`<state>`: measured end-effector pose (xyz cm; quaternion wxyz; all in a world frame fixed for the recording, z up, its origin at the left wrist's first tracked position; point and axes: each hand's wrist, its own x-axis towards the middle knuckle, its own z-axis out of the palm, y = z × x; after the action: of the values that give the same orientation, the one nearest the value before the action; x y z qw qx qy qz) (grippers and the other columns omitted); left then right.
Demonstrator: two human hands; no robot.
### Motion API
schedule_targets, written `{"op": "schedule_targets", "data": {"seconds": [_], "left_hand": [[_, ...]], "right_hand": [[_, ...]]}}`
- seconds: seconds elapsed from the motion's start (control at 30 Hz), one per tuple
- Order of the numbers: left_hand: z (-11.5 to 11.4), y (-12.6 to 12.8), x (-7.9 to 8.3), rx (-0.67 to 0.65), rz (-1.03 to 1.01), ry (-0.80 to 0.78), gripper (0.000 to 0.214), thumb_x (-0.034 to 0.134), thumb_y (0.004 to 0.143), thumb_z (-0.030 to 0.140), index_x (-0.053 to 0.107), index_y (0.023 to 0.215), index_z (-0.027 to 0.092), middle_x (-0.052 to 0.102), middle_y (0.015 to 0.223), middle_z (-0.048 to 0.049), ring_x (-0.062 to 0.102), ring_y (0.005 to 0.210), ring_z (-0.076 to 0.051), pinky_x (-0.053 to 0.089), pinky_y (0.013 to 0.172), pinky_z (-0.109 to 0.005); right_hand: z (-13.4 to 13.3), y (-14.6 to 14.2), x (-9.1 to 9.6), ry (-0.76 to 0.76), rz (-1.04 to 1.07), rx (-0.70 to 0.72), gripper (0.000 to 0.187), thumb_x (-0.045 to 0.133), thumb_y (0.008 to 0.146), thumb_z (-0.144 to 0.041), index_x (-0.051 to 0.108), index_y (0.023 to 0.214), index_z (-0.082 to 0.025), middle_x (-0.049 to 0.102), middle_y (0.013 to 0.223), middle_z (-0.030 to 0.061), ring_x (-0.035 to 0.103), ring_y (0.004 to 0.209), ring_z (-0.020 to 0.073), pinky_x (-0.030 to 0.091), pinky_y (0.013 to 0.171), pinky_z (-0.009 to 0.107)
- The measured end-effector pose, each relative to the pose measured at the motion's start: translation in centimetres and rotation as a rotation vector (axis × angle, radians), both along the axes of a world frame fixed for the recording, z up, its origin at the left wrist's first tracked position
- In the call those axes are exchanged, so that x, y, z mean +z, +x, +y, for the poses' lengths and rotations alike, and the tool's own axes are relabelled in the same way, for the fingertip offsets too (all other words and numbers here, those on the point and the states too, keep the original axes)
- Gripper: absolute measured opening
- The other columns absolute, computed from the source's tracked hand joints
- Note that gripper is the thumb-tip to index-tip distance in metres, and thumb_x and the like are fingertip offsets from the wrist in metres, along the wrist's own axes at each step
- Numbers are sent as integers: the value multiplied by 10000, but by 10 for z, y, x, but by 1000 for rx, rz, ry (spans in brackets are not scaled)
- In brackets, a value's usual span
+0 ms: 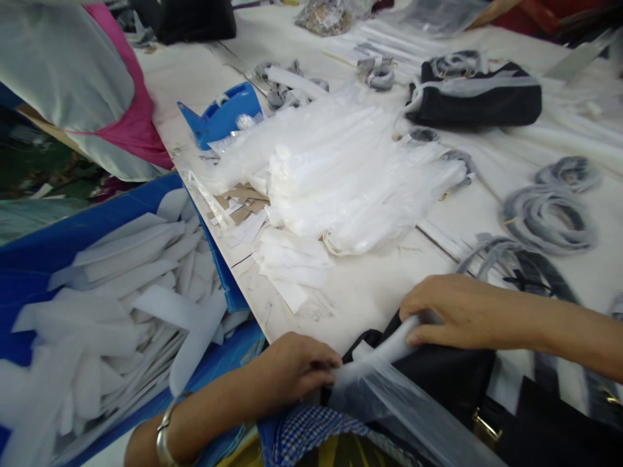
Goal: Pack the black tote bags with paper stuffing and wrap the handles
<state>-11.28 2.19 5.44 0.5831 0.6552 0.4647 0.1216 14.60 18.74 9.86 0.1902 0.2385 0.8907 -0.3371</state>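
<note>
A black bag (448, 376) lies at the table's near edge, with a brass-coloured buckle (487, 425) showing at lower right. Along its upper edge runs a white foam strip (389, 345), and a sheet of clear plastic film (403, 402) hangs from that side. My right hand (445, 314) is closed round the strip's far end, thumb on top. At the near end, my left hand (309, 370) pinches the strip with its fingertips; the film touches it there too. What lies under the left fingers is partly hidden.
A blue bin (224, 259) full of white foam pieces (121, 311) stands at left. White plastic sleeves (350, 168) cover mid-table, beside a blue tape dispenser (228, 113). Wrapped coiled straps (549, 217) and another black bag (477, 97) lie right. A person's clothing (73, 71) shows upper left.
</note>
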Motion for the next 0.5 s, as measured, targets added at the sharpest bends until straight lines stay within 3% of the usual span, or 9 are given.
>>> {"op": "schedule_targets", "data": {"seconds": [0.13,0.27,0.4,0.5], "left_hand": [[2,-12,1,-141,153,170,171,525,955,238,685,1009,210,719,931,-39,660,904,-184,469,806,-244],[4,-15,5,-199,320,214,174,505,941,161,670,922,214,696,876,-31,648,866,-190,481,766,-262],[-1,-13,0,-94,181,173,224,609,904,257,644,1124,281,693,1054,-15,640,974,-183,479,863,-269],[-5,-13,-6,-97,110,149,188,606,913,287,656,1094,284,704,1022,-1,639,966,-172,473,854,-253]], "right_hand": [[9,21,-1,-50,-15,-60,282,615,843,-437,739,1043,-280,737,1045,46,666,980,271,486,865,360],[9,20,8,-226,-35,-104,211,635,816,-344,770,960,-269,756,943,11,685,886,223,492,814,293],[6,7,11,-431,-103,-144,193,682,751,-286,794,907,-269,762,837,-27,687,794,184,480,739,232],[7,-1,3,-575,-124,-136,222,712,722,-298,791,920,-234,761,840,-25,688,797,186,477,724,220]]}}
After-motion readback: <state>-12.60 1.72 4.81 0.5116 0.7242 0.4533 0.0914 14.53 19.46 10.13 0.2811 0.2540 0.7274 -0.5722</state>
